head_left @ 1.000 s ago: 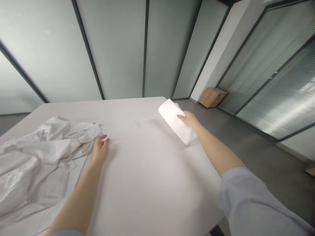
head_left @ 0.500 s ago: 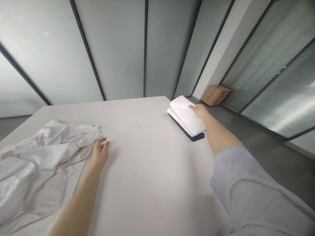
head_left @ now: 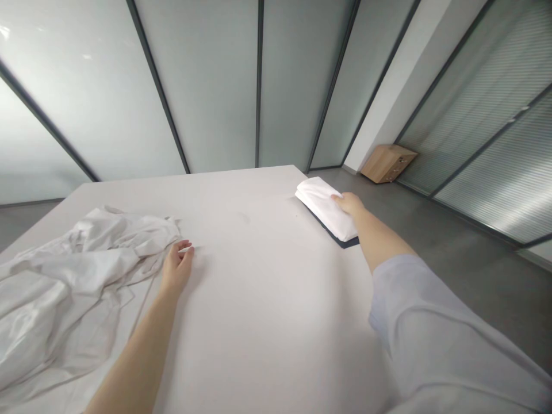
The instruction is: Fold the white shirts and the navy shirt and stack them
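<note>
Right hand (head_left: 348, 203) extended onto folded cloth (head_left: 322, 202) (left hand (head_left: 176, 267) half-curled)

Crumpled cloth (head_left: 92, 267) bars left, folded stack (head_left: 323, 208) right; passage between.

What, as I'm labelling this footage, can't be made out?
Head view:
Dark layer: mostly hidden under the folded white cloth.
Crumpled white cloth: cut off by the left picture edge.
Right hand: some fingers hidden by the hand itself.
Wooden cabinet: front details too small.
</note>
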{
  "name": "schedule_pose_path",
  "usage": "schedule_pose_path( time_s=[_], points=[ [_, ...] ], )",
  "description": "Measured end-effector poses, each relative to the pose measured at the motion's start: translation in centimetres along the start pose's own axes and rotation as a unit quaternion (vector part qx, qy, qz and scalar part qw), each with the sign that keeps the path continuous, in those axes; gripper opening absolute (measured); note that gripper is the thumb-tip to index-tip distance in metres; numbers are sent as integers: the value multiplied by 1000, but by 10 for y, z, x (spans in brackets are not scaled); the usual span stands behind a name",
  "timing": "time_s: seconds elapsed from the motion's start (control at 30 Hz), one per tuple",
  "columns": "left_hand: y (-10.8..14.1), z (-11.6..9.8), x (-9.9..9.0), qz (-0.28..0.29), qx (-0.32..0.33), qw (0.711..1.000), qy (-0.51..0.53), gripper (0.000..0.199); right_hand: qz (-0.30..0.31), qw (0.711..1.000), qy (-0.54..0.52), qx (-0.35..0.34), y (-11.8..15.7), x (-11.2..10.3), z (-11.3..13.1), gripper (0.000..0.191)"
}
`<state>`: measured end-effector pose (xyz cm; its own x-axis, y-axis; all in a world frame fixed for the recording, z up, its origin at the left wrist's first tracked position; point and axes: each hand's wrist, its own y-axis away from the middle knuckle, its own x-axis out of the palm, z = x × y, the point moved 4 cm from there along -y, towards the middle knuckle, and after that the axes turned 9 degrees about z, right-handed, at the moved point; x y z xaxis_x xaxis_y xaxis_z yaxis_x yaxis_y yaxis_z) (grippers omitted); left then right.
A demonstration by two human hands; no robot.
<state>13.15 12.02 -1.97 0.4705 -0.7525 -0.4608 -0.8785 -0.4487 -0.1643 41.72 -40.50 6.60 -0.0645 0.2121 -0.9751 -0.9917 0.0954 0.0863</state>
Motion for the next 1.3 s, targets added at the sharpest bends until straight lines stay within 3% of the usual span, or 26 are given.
schedule_pose_path(
  time_s=[0.2,0.33,0.43,0.5,0.57,0.63,0.73,0.87,1.03,1.17,1.3],
  points=[
    [0,-2,1,9,1,1000,29,52,1,999,15,36,1,-3,1,59],
    [0,-4,2,11,1,999,33,52,-81,994,76,13,15,1,17,48],
    [1,-6,2,14,1,999,32,50,-14,995,93,-31,16,4,31,36],
    [2,-9,2,20,0,999,28,49,53,996,71,-13,15,1,34,44],
    [2,-11,2,23,0,999,24,49,66,997,50,2,16,-6,37,54],
    [3,-13,3,21,1,1000,23,48,27,998,45,-15,25,-14,47,57],
    [3,-15,5,26,5,1000,17,47,-39,993,42,-101,53,-12,75,51],
    [4,-19,11,72,15,997,-28,39,-13,963,8,-269,109,28,131,40],
    [10,-26,16,109,22,988,-111,28,47,921,-9,-386,170,103,194,35],
    [13,-29,19,115,24,982,-147,27,24,917,-32,-396,187,137,210,32],
    [13,-28,20,116,27,979,-164,26,24,917,-55,-395,184,143,204,29]
  ],
)
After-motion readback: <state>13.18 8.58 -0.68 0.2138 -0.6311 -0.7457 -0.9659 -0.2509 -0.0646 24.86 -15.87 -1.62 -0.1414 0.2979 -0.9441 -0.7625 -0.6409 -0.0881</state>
